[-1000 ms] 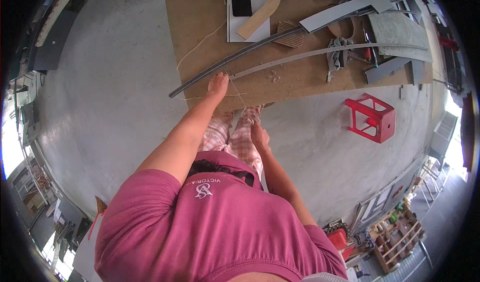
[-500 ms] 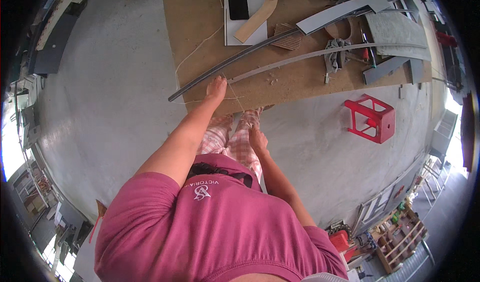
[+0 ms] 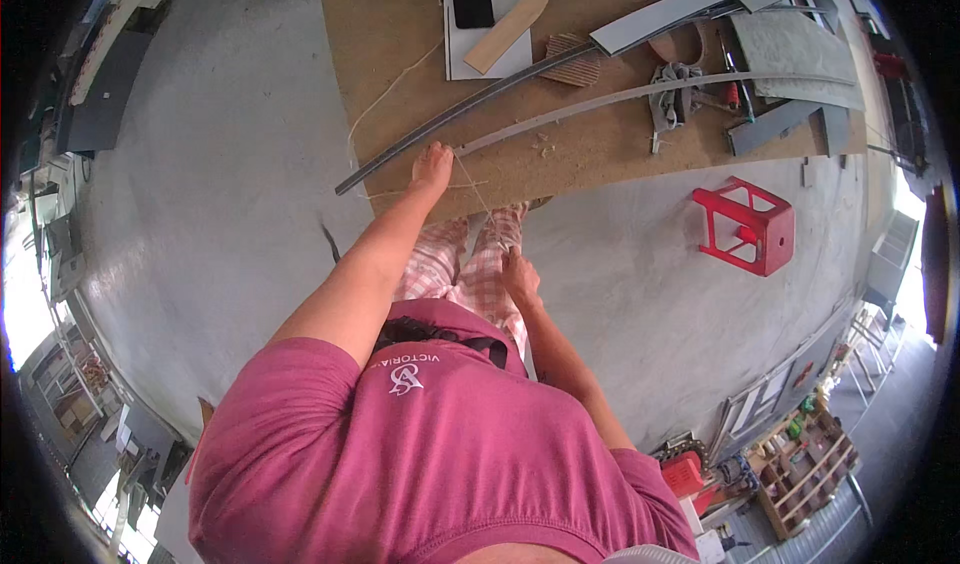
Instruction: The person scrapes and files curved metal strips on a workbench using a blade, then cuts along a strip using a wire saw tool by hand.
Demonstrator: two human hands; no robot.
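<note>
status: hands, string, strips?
Left hand pressing on board edge by dark curved strip. Right hand pinching thin string. Nothing in the way.

Thin pale string [image 3: 478, 192] taut across brown board [image 3: 400, 54] edge, beside long dark curved strip [image 3: 470, 109].

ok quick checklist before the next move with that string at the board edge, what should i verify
1. Left hand on the near end of the long curved strips: ok, it rests at the edge of the brown board.
2. String running from left hand toward right hand: ok, a thin line shows between them.
3. Right hand's fingers gripping the string: cannot tell, too small.
4. String taut: cannot tell.
5. Loose string trailing over the board away from the strips: not ok, it crosses the dark strip's end.
6. Red stool out of the way: ok, it lies off to the right.
</note>
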